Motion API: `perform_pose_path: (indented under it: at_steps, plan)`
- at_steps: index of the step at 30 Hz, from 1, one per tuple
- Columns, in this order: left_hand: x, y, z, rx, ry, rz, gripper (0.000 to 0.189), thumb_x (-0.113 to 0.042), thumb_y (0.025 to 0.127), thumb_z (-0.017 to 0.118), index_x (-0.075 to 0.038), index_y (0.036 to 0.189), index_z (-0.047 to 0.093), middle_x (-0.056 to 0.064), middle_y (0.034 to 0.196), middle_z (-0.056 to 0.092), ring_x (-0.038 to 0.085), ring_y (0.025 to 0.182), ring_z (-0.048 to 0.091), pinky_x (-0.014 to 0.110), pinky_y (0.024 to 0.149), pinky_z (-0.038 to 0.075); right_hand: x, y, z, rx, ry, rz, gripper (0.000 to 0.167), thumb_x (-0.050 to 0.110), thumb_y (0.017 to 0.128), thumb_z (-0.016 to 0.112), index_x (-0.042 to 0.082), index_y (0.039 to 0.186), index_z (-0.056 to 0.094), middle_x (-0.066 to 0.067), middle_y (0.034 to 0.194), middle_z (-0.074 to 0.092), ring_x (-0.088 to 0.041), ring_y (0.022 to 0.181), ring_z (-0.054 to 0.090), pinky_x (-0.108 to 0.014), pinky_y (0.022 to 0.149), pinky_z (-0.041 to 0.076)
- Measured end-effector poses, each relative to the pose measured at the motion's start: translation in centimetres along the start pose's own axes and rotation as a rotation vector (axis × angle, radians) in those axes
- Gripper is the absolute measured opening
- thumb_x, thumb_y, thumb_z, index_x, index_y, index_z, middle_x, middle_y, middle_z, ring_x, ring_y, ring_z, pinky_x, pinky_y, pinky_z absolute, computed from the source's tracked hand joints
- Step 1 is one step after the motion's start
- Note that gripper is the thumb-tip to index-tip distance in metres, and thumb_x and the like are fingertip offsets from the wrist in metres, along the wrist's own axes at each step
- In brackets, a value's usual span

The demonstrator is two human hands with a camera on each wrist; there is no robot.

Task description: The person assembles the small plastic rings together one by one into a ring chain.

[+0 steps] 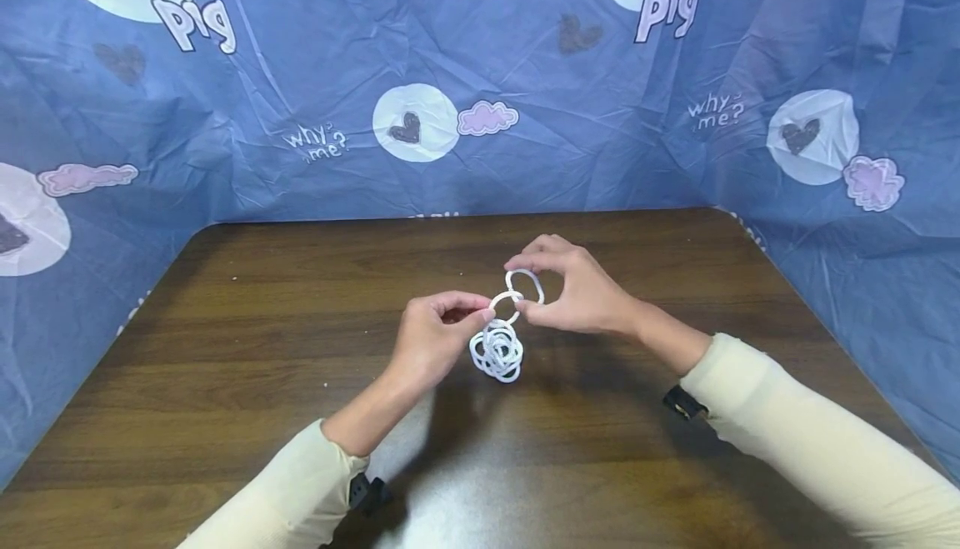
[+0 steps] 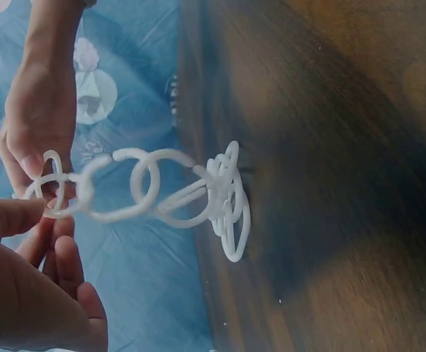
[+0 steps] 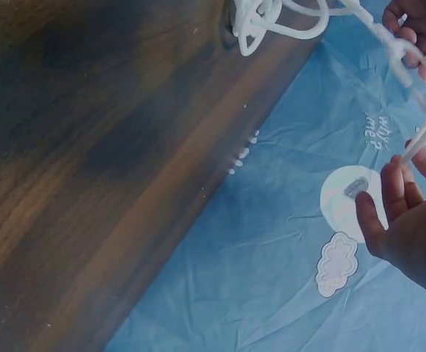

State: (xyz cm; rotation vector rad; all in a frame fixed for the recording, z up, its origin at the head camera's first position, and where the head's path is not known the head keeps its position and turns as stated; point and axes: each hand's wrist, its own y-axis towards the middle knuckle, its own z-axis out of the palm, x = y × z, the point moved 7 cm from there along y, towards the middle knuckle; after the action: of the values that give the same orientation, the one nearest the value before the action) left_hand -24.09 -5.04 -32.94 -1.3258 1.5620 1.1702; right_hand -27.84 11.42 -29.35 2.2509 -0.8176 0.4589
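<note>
Above the middle of the table hangs a chain of white plastic links, its lower part bunched in a pile (image 1: 497,353) on the wood. My left hand (image 1: 431,336) pinches an upper link (image 1: 501,296) between thumb and forefinger. To its right, my right hand (image 1: 585,291) grips the end link (image 1: 537,282), fingers above and thumb below. These two links look joined, though fingers partly hide where they cross. In the left wrist view, several linked rings (image 2: 154,187) run from the fingers to the heap (image 2: 234,220). The right wrist view cuts off part of the chain.
A dark brown wooden table (image 1: 247,349) lies under both hands. Blue printed cloth (image 1: 480,24) stands up behind it and along the sides. Small pale specks dot the wood. Both sleeved wrists carry black devices (image 1: 684,403).
</note>
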Motion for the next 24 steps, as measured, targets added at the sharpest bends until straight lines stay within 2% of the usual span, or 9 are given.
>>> perform_pose_path:
  at_steps: [7, 11, 15, 18, 20, 24]
  plan:
    - [0.2, 0.3, 0.0, 0.003, -0.002, -0.043, 0.020, -0.023, 0.088, 0.070, -0.007, 0.100, 0.075, 0.004, 0.090, 0.073, 0.011, 0.080, 0.061, 0.027, 0.072, 0.048, 1.7, -0.2, 0.1, -0.069, -0.129, -0.177, 0.046, 0.021, 0.070, 0.078, 0.005, 0.113, 0.068, -0.003, 0.102, 0.059, -0.018, 0.098, 0.050, -0.034, 0.083, 0.041]
    - [0.2, 0.4, 0.4, 0.049, -0.074, -0.063, 0.023, -0.022, 0.088, 0.069, -0.004, 0.103, 0.074, 0.006, 0.092, 0.073, 0.011, 0.083, 0.062, 0.029, 0.078, 0.049, 2.6, -0.3, 0.3, -0.092, -0.167, -0.255, 0.047, 0.021, 0.072, 0.077, 0.003, 0.114, 0.067, -0.004, 0.103, 0.057, -0.019, 0.096, 0.048, -0.032, 0.082, 0.039]
    - [0.4, 0.5, 0.9, 0.085, -0.194, -0.116, 0.024, -0.017, 0.087, 0.070, 0.000, 0.104, 0.072, 0.006, 0.090, 0.071, 0.014, 0.083, 0.062, 0.028, 0.077, 0.049, 3.4, -0.3, 0.7, -0.103, -0.209, -0.316, 0.047, 0.022, 0.073, 0.075, 0.003, 0.115, 0.066, -0.005, 0.103, 0.056, -0.019, 0.094, 0.047, -0.033, 0.083, 0.037]
    - [0.7, 0.6, 1.1, 0.090, -0.268, -0.167, 0.024, -0.014, 0.086, 0.070, 0.002, 0.104, 0.070, 0.003, 0.088, 0.069, 0.014, 0.083, 0.062, 0.029, 0.077, 0.049, 3.7, -0.2, 0.9, -0.110, -0.232, -0.345, 0.048, 0.022, 0.072, 0.075, 0.003, 0.116, 0.065, -0.006, 0.104, 0.056, -0.021, 0.094, 0.047, -0.037, 0.084, 0.035]
    - [0.8, 0.7, 1.0, 0.081, -0.285, -0.189, 0.023, -0.013, 0.086, 0.071, 0.002, 0.103, 0.070, 0.001, 0.086, 0.068, 0.013, 0.083, 0.062, 0.031, 0.079, 0.049, 3.8, -0.2, 1.0, -0.106, -0.245, -0.349, 0.050, 0.023, 0.073, 0.076, 0.004, 0.117, 0.064, -0.006, 0.105, 0.056, -0.021, 0.095, 0.047, -0.039, 0.084, 0.034]
    - [0.8, 1.0, 0.3, 0.039, -0.284, -0.184, 0.020, -0.011, 0.086, 0.070, 0.002, 0.101, 0.070, -0.001, 0.080, 0.068, 0.013, 0.078, 0.061, 0.032, 0.079, 0.047, 3.6, -0.1, 0.9, -0.083, -0.273, -0.312, 0.056, 0.030, 0.076, 0.078, 0.007, 0.124, 0.060, -0.006, 0.113, 0.054, -0.020, 0.101, 0.046, -0.039, 0.087, 0.032]
